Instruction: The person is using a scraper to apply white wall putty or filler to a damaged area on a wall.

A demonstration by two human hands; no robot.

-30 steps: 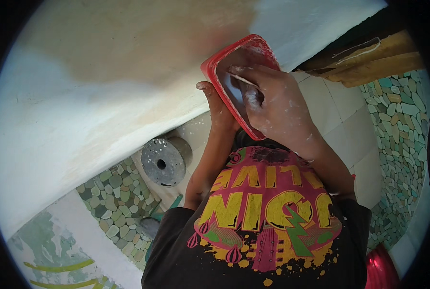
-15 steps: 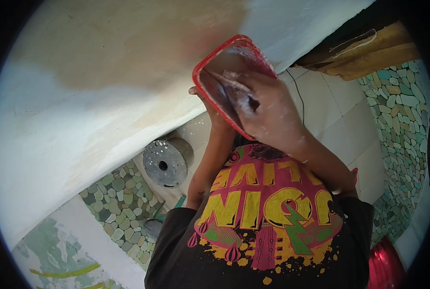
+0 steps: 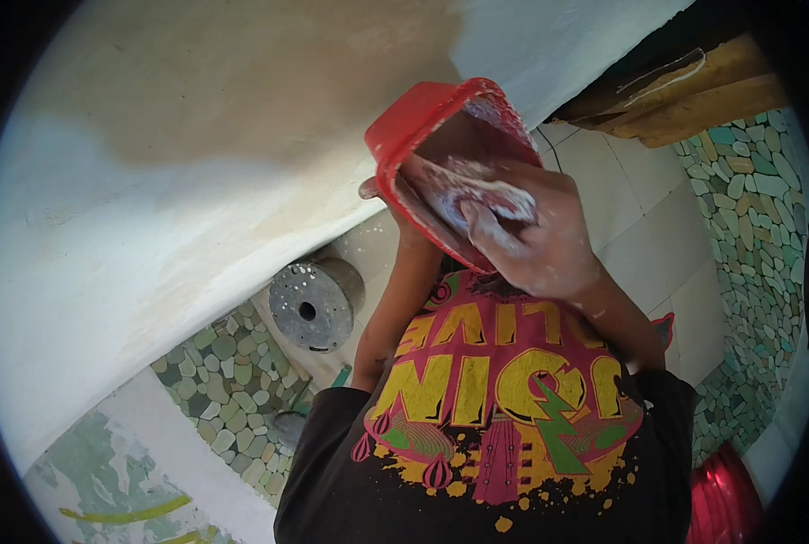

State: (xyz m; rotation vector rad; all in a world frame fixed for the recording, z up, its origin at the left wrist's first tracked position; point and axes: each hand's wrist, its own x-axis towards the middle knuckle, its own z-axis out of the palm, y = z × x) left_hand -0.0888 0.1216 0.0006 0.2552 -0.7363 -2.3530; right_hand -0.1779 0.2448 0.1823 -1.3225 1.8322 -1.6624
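A red plastic tub [image 3: 413,113], its inside smeared with white paste, is tilted so that its opening faces me. My left hand [image 3: 402,213] holds it from the left and underneath; most of those fingers are hidden behind the tub. My right hand [image 3: 540,231] reaches over the rim into the opening, fingers curled and coated with white paste. Its thumb presses against a paste-covered shape, and I cannot make out what that is.
A pale wall [image 3: 196,208] with a brownish damp-looking patch rises close ahead and left. A grey paint-spattered round drum [image 3: 309,308] stands on the floor beside it. Pebble mosaic [image 3: 749,208] borders pale tiles [image 3: 631,199]; brown sheeting [image 3: 703,95] lies far right, something shiny red [image 3: 726,499] near right.
The tub has tipped, showing more of its outer red side. My right hand has moved slightly right and nearer, turning so its thumb and the white paste show.
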